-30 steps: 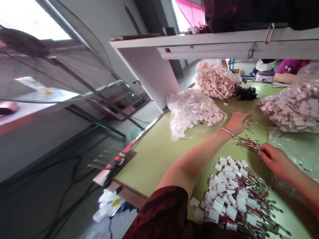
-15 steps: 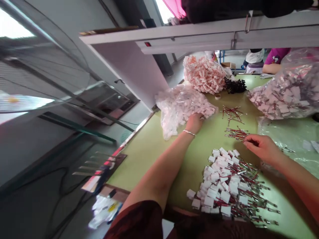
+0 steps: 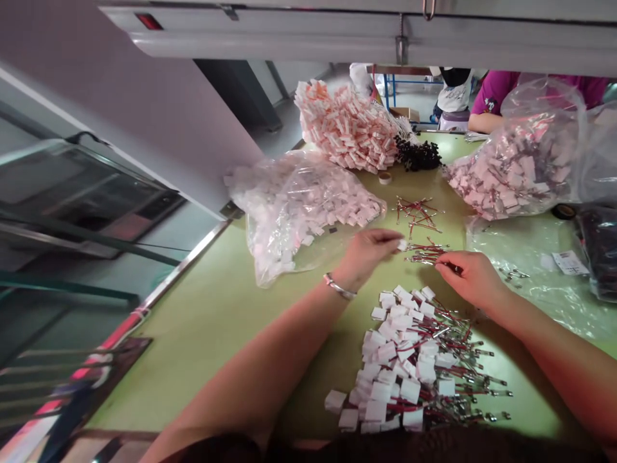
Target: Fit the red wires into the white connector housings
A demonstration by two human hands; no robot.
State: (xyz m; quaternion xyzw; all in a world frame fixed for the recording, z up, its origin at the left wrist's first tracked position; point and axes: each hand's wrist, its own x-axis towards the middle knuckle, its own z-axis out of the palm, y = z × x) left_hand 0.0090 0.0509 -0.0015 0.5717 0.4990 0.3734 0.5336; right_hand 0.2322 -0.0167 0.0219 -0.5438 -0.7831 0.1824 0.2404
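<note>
My left hand (image 3: 366, 254) pinches a small white plastic connector housing (image 3: 402, 245) at its fingertips. Close to its right, my right hand (image 3: 470, 276) has thumb and fingers closed at the right end of a small bunch of short red wires with metal terminals (image 3: 424, 258); whether it grips one of them is hidden. Farther back lies a looser group of similar red wires (image 3: 418, 212). In front of both hands spreads a heap of white connectors with red wires attached (image 3: 405, 360), their metal ends pointing right.
A clear bag of white housings (image 3: 308, 212) lies at left. Behind are a pile of pink-white connectors (image 3: 344, 128), black parts (image 3: 418, 154) and a tape roll (image 3: 384, 178). A full bag (image 3: 520, 167) stands at right. A person in a purple sleeve (image 3: 494, 96) sits opposite.
My left hand has come away from the bag of housings toward my right hand, now with a white housing in its fingers. My right hand stays by the wires; the view has shifted.
</note>
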